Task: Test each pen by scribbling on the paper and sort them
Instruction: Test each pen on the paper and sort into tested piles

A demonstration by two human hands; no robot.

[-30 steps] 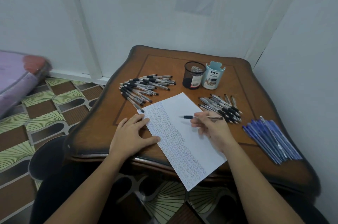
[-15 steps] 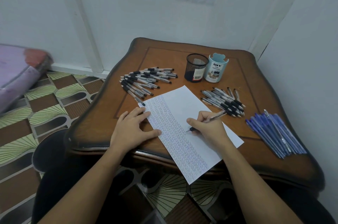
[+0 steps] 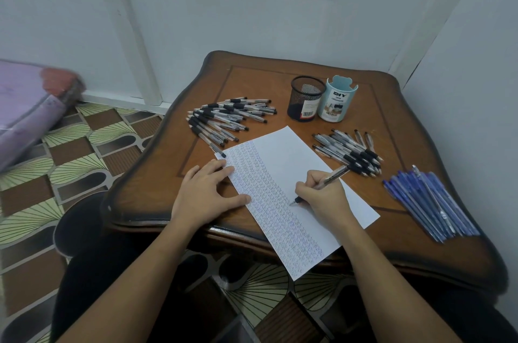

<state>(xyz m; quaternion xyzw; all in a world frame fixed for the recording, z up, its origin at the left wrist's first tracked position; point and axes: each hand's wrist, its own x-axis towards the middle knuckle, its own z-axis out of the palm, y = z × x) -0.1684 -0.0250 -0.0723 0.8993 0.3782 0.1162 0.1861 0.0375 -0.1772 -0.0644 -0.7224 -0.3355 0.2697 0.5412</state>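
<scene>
A white sheet of paper (image 3: 283, 163) lies slanted on the wooden table (image 3: 372, 241), its left strip filled with rows of scribbles. My right hand (image 3: 322, 197) grips a clear pen with a black grip (image 3: 333, 174), tip down on the paper. My left hand (image 3: 204, 194) rests flat on the paper's left edge and the table. A heap of black-grip pens (image 3: 227, 118) lies at the back left. A second group of black-grip pens (image 3: 350, 152) lies right of the paper. A bundle of blue pens (image 3: 429, 202) sits at the far right.
A black mesh pen cup (image 3: 305, 99) and a pale blue desk organizer (image 3: 337, 101) stand at the back of the table. White walls close in behind and to the right. A patterned floor (image 3: 70, 163) and a purple bundle (image 3: 25, 110) lie to the left.
My right hand brought the pen from level above the paper down into a writing grip, with the tip now on the sheet. My left hand stayed put.
</scene>
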